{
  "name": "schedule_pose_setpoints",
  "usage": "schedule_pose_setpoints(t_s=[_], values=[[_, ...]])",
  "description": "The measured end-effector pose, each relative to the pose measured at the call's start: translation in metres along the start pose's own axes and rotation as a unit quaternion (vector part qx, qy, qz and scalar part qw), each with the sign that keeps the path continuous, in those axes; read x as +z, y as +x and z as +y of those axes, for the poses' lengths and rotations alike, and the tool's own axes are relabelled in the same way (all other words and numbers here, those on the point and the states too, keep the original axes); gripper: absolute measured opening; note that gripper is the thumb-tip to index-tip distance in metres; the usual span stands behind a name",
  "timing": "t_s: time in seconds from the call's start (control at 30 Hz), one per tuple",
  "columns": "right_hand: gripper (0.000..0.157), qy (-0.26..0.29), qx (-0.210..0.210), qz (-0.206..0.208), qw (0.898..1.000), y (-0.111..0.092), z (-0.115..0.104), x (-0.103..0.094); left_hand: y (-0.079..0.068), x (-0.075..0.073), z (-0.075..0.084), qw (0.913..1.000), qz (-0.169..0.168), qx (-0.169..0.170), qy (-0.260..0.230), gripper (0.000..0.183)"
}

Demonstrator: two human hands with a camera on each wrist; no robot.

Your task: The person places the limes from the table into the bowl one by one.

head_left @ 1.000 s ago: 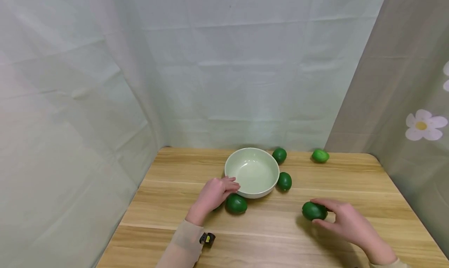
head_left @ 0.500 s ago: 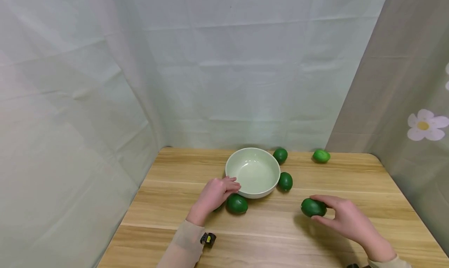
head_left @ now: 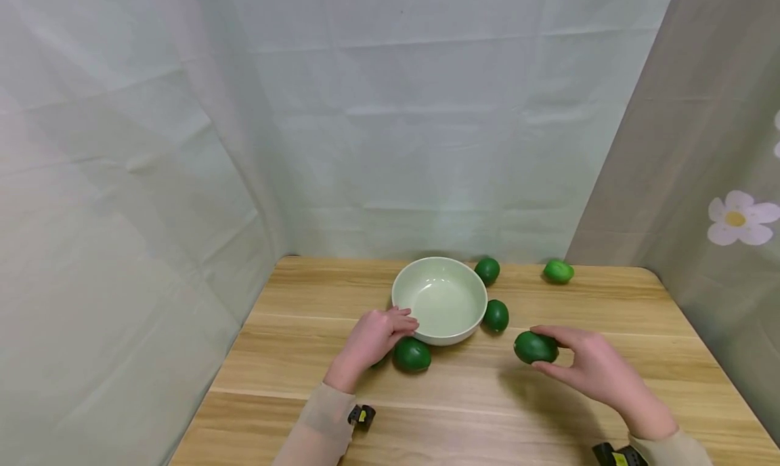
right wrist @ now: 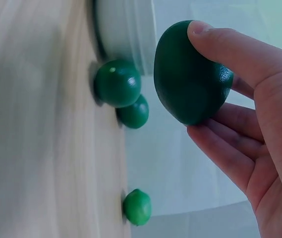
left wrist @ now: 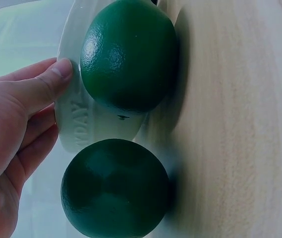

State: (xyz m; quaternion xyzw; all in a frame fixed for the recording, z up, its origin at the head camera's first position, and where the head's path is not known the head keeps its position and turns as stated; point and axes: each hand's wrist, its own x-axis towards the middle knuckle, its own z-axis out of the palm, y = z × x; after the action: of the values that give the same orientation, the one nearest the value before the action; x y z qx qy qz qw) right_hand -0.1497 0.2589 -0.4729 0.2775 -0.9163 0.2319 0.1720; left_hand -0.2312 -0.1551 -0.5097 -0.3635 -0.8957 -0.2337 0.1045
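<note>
A pale green bowl (head_left: 445, 310) stands toward the back middle of the table. My left hand (head_left: 374, 337) grips its near-left rim; in the left wrist view the thumb (left wrist: 56, 74) presses the outer side. Below that hand lie two dark green oval fruits, one fruit (head_left: 412, 355) by the bowl and another (left wrist: 116, 188) mostly hidden under the hand in the head view. My right hand (head_left: 597, 368) pinches a dark green oval fruit (head_left: 535, 347) between thumb and fingers. It hangs above the table, right of the bowl and apart from it.
Right of the bowl lie two more dark green fruits, a nearer one (head_left: 496, 315) and a farther one (head_left: 487, 271). A smaller bright green fruit (head_left: 558, 271) sits near the back edge. Behind the wooden table (head_left: 463, 412) hangs a pale curtain (head_left: 402, 147).
My right hand has lifted the dark green fruit and carried it slightly leftward and away from me. The left hand stays on the bowl rim.
</note>
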Motion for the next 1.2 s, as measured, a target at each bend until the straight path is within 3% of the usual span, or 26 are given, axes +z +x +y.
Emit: schedule_pose_setpoints(t_s=[0.6,1.2], values=[[0.052,0.025,-0.016,0.017,0.999,0.056,-0.012,0.008,0.001,-0.002,0.001,1.0,0.0,0.001,0.002,0.019],[0.052,0.056,0.013,-0.021,0.998,0.103,-0.025,0.028,-0.001,-0.002,0.0,1.0,0.0,0.008,0.006,0.019]])
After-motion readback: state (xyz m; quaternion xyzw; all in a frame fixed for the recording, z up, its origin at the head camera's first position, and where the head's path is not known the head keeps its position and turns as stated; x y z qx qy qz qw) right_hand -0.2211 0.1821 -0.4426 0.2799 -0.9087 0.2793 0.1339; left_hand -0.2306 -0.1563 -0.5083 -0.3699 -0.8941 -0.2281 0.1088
